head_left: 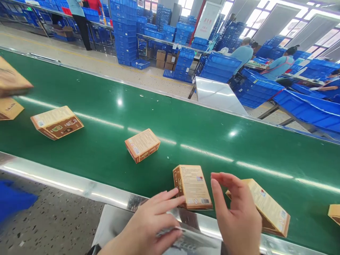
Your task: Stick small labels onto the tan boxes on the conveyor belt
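Small tan cardboard boxes lie scattered along a green conveyor belt (186,134). One box (193,186) rests at the belt's near edge, between my hands. My left hand (151,223) lies flat on the steel rim, fingers stretched out, fingertips touching that box's left side. My right hand (236,212) hovers just right of it, fingers curved and apart, holding nothing. Behind my right hand a second box (271,207) sits tilted. Further left lie a box (142,144) and a larger box (56,122).
More boxes sit at the far left (10,88) and at the right edge (335,213). A steel rail (66,184) borders the belt's near side. Across the aisle stand stacks of blue crates (124,32), and several people work at tables (278,65).
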Tool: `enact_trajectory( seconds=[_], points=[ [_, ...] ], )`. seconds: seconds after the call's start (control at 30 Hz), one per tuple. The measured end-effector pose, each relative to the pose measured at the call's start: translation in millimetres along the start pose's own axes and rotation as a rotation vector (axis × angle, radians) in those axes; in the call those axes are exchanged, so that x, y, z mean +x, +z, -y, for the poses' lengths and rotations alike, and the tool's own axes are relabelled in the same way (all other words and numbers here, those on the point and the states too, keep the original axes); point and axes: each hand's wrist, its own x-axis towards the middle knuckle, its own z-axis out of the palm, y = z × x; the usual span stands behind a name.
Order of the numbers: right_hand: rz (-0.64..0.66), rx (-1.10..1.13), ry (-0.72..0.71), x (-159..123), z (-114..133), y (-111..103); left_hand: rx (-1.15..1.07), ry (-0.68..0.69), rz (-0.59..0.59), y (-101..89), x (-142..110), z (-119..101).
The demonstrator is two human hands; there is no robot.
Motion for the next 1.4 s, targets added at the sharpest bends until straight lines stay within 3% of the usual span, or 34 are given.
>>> enact_trajectory(
  seconds=[0.13, 0.2, 0.43, 0.6, 0.7, 0.8, 0.93, 1.0, 1.07, 1.13, 1.2, 1.27, 1.33, 1.4],
  points=[
    [0.326, 0.106, -0.312, -27.0, 12.3, -4.7, -0.302, -0.448, -0.107, -17.0, 1.4, -16.6],
    [0.406, 0.120, -0.426, -34.3, 12.4, -0.3, -0.406, -0.565, -0.088, -20.9, 2.7, -19.9],
    [0.492, 0.090, -0.559, -23.0, 7.3, 7.1, -0.354, -0.571, -0.033, -28.2, 0.7, -20.8],
    [0.389, 0.010, -0.856, -13.3, 12.6, 12.2, -0.323, -0.600, -0.074, -24.2, 0.4, -20.5],
    [0.346, -0.028, -0.955, -14.3, 9.4, 12.2, -0.336, -0.632, -0.122, -22.0, 2.0, -19.1],
    [0.422, 0.106, -0.820, -11.4, 6.4, 10.6, -0.355, -0.674, -0.156, -25.7, 2.8, -18.8],
    [0.409, 0.120, -0.257, 18.1, 6.1, 28.1, -0.334, -0.679, -0.074, -34.9, -3.9, -17.2],
    [0.376, 0.072, -0.093, 42.1, 4.4, 47.6, -0.283, -0.599, 0.020, -34.5, -11.5, -11.4],
    [0.387, 0.106, -0.026, 65.5, 1.3, 67.4, -0.246, -0.427, 0.089, -28.0, -20.1, -1.0],
    [0.514, 0.163, 0.006, 82.8, -1.5, 81.4, -0.251, -0.174, 0.057, -18.2, -27.2, 11.4],
    [0.688, 0.235, -0.021, 91.7, -2.2, 86.6, -0.187, -0.018, -0.018, -10.6, -31.0, 21.0],
    [0.872, 0.312, -0.087, 93.0, -0.5, 84.1, -0.054, 0.075, -0.109, -9.7, -31.3, 24.5],
    [1.017, 0.363, -0.131, 89.2, 2.6, 77.3, 0.114, 0.113, -0.129, -15.3, -29.1, 22.2],
    [1.002, 0.374, -0.155, 82.2, 5.1, 69.5, 0.256, 0.104, -0.066, -23.3, -25.3, 17.2]
  ],
)
